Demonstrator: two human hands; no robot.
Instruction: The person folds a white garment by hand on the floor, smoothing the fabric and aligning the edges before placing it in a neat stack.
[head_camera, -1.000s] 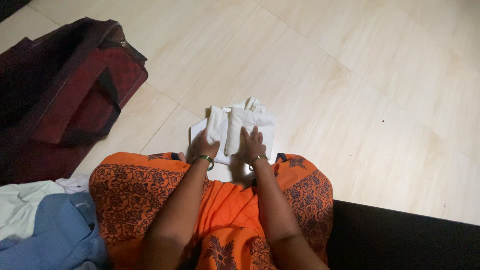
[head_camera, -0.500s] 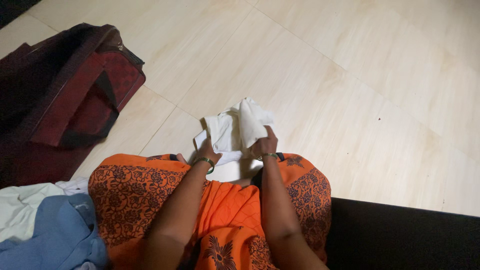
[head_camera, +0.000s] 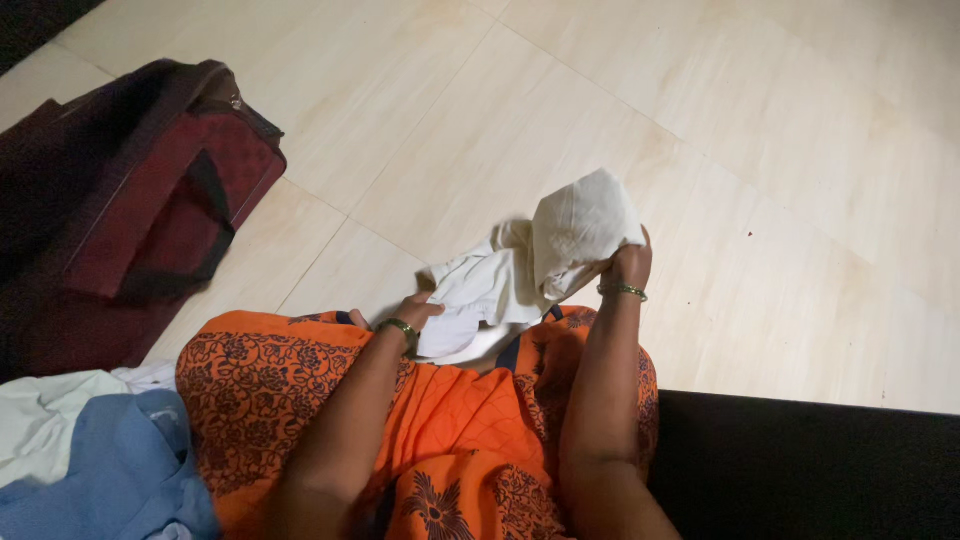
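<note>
A white cloth garment (head_camera: 530, 265) is bunched between both hands above my knees, which are covered in orange patterned fabric (head_camera: 300, 400). My right hand (head_camera: 630, 265) grips the raised end of the cloth, lifted up to the right. My left hand (head_camera: 420, 312) holds the lower end near my lap. Each wrist wears a green bangle.
A dark red bag (head_camera: 130, 210) lies open on the pale tiled floor (head_camera: 750, 150) at the left. White and blue clothes (head_camera: 90, 450) are piled at my lower left. A dark seat edge (head_camera: 800, 460) runs along the lower right.
The cloth lay flat on my knees under both hands a second ago. Now both hands have gathered it, and my right hand has lifted its end up and to the right.
</note>
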